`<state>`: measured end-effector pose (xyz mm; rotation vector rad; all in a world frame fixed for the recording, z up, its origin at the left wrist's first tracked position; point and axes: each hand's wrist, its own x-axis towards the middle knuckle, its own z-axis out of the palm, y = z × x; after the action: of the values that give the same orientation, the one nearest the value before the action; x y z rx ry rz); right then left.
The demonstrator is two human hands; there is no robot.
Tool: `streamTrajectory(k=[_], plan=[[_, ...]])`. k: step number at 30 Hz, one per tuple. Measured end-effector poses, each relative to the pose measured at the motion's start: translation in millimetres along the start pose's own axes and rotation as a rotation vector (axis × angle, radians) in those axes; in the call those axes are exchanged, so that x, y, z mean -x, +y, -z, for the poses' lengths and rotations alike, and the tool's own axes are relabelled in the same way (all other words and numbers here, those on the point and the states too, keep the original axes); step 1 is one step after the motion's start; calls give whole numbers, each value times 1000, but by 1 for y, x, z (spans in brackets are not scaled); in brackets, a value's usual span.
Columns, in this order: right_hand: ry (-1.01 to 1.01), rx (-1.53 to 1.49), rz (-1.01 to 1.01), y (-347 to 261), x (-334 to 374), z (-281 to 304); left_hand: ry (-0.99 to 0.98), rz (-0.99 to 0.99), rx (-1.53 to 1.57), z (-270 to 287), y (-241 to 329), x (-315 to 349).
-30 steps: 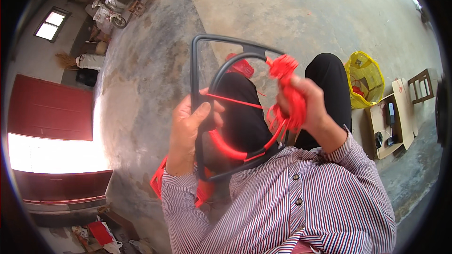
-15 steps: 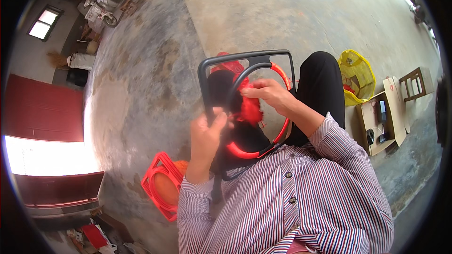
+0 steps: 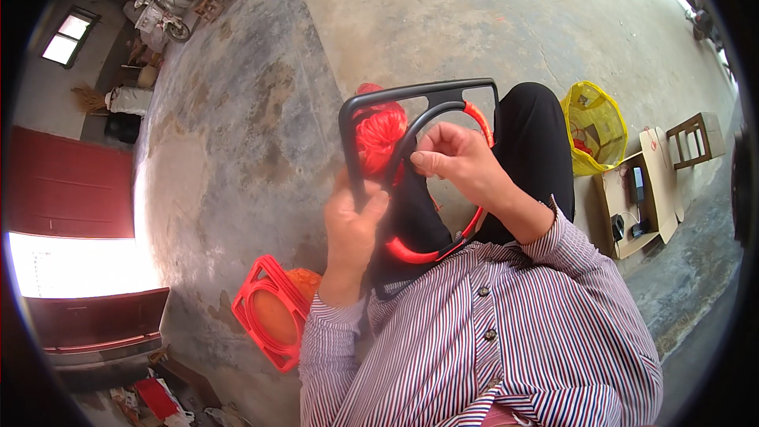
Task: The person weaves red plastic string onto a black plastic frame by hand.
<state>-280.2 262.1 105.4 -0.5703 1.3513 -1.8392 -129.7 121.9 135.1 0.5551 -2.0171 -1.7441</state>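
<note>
head view: your left hand (image 3: 353, 225) is clamped on the black frame (image 3: 419, 91); your right hand (image 3: 458, 162) pinches red cord (image 3: 379, 130) just beside it.

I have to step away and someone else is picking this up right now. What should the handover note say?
Left hand: closed around the left side of the dark frame, holding it upright over the lap.
Right hand: fingers pinched at the frame's inner ring, on or near the red cord; the exact grip cannot be seen.
Red cord bundle: behind the frame's upper left opening.
Done: red wrapping covers the ring's lower arc and part of its upper right.
Left: the ring's upper left arc is bare and dark.
Nearby: a finished-looking red frame on the floor to the left.
</note>
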Motion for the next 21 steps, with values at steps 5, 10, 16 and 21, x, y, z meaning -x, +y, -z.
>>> streamTrajectory(k=[5,10,16,21], plan=[[226,577,253,-31,6,-20,-5,44,84,-6,5,3],[48,195,239,-27,-2,-31,-46,-243,-93,-17,7,-3],[107,-185,523,-40,13,-3,109,-29,93,-8,-3,2],[-420,-481,129,-34,55,17,71,330,350,12,-11,-1]])
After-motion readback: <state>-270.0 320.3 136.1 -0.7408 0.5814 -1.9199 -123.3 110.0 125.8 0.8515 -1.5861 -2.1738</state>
